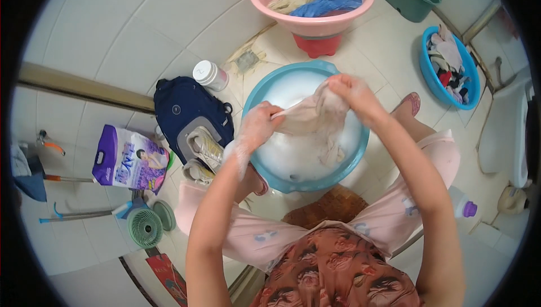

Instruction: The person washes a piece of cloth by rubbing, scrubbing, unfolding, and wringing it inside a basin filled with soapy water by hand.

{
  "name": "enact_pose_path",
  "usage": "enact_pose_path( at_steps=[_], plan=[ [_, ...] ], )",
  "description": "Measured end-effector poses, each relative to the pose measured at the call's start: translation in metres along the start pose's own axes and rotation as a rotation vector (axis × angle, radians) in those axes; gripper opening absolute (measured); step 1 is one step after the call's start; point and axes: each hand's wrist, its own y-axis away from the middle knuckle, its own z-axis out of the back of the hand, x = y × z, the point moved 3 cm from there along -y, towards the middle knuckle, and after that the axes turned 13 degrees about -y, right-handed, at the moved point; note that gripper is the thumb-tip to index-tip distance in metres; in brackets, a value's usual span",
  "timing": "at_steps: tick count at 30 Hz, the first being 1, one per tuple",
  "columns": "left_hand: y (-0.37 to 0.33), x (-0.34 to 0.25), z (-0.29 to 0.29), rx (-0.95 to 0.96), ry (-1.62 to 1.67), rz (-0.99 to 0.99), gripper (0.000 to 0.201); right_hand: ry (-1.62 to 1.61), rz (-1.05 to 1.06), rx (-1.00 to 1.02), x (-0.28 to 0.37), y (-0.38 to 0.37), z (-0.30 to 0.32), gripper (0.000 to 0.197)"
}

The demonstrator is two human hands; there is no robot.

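Note:
A wet, pale beige piece of cloth (307, 116) is stretched between my two hands above a blue basin (252, 96). My left hand (259, 124) is closed on one end of it, with suds on the wrist. At the other end, my right hand (354, 97) pinches the cloth higher up, and its loose part hangs down toward the water. White, foamy water (282, 158) fills much of the basin, which stands on the floor between my legs. What kind of garment the cloth is, I cannot make out.
Beyond the basin, a pink tub (270, 17) holds yellowish and blue cloth. Right stands a blue basket (426, 70) of clothes; left lie a navy backpack (180, 104), pale shoes (205, 146), a white jar (209, 75) and a purple detergent bag (127, 160). A purple-capped bottle (459, 203) is near my right knee.

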Motion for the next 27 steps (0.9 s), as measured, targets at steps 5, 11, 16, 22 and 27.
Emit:
enact_pose_path(
  at_steps=[5,11,16,22,27],
  plan=[
    [-0.023,0.016,-0.061,0.101,1.249,0.637,0.027,-0.043,0.01,0.087,-0.031,0.042,-0.068,0.035],
    [-0.039,-0.002,-0.095,-0.055,1.817,0.714,0.013,0.882,0.443,0.186,-0.031,0.058,-0.081,0.046],
    [-0.047,-0.019,-0.122,-0.118,1.621,0.771,0.011,1.078,0.591,0.54,-0.057,0.063,-0.09,0.051],
    [-0.023,-0.078,-0.132,-0.06,0.799,0.712,0.017,1.356,0.451,0.798,-0.056,0.053,-0.103,0.024],
    [-0.006,-0.055,-0.122,-0.067,0.451,0.007,0.018,1.256,0.553,0.778,-0.052,0.03,-0.084,0.028]
  ],
)
